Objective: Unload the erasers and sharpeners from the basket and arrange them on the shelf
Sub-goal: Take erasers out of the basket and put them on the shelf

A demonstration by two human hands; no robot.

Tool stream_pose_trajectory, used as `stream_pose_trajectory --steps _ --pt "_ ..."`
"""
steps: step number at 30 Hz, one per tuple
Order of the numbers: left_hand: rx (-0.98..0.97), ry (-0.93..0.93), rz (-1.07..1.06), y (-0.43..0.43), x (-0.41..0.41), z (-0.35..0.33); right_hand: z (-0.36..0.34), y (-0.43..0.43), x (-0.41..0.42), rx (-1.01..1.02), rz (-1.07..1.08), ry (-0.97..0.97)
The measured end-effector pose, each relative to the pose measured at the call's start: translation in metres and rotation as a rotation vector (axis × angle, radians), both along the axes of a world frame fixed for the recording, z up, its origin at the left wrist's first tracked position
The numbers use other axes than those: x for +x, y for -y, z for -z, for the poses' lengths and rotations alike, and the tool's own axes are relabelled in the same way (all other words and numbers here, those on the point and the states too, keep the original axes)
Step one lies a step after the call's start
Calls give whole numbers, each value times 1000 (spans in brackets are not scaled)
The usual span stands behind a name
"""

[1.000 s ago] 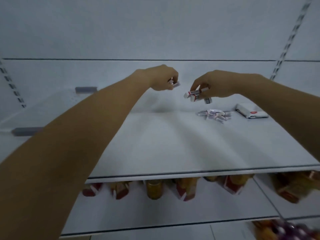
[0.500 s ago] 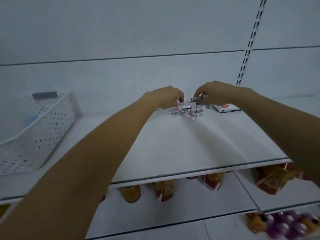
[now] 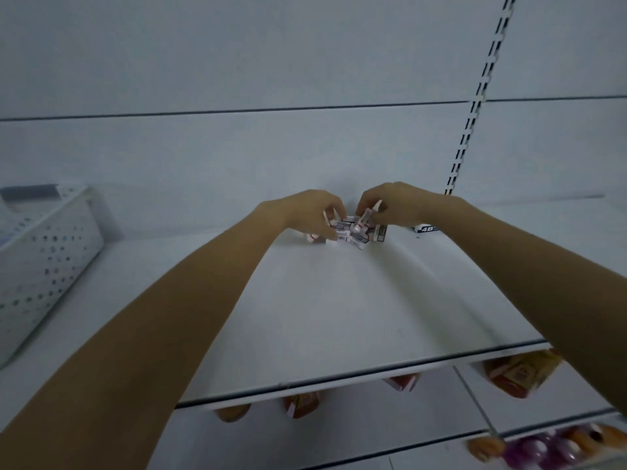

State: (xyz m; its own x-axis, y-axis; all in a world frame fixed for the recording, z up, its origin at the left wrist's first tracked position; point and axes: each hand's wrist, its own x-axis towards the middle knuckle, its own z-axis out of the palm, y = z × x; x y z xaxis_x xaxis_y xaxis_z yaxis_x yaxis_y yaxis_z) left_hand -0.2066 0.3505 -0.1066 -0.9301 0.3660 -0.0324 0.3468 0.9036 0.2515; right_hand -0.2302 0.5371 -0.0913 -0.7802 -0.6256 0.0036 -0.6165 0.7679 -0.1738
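Several small white erasers with red and grey sleeves (image 3: 356,236) lie in a loose pile at the back of the white shelf (image 3: 339,317). My left hand (image 3: 314,212) is down on the pile's left side, fingers curled around one or two erasers. My right hand (image 3: 390,203) hovers over the pile's right side and pinches an eraser (image 3: 368,215) that sticks up between its fingers. A white perforated basket (image 3: 44,262) stands at the shelf's left end; its contents are hidden.
A flat white box marked 4B (image 3: 426,228) lies just right of the pile, partly behind my right wrist. Lower shelves hold orange and red packs (image 3: 519,374) and purple items (image 3: 549,449). A slotted upright (image 3: 475,106) runs up the back wall.
Both hands have come down from above the shelf onto the eraser pile and closer together. The view has swung left, bringing the basket into sight.
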Motion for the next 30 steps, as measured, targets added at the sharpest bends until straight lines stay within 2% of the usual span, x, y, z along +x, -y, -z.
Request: stream_pose_trajectory --steps 3,6,8,13,15,18,22,30 --pt "74 -37 -39 3 8 4 5 0 -2 -55 -32 -6" --pt "76 3 -91 1 13 16 17 2 -3 -122 -31 27" --pt "71 19 -112 -1 15 25 30 7 -1 -99 -30 63" --pt "66 81 -125 -4 26 35 55 8 1 -66 -118 -64" --pt "30 61 -70 1 27 37 56 4 -1 -70 -149 -59" --pt "-132 71 -89 9 28 32 52 -2 -3 -74 -179 -28" --pt "-198 -21 -137 11 30 6 41 -7 -3 -172 -185 -63" --pt "-195 -285 -229 9 51 -75 -7 17 14 -282 -405 -161"
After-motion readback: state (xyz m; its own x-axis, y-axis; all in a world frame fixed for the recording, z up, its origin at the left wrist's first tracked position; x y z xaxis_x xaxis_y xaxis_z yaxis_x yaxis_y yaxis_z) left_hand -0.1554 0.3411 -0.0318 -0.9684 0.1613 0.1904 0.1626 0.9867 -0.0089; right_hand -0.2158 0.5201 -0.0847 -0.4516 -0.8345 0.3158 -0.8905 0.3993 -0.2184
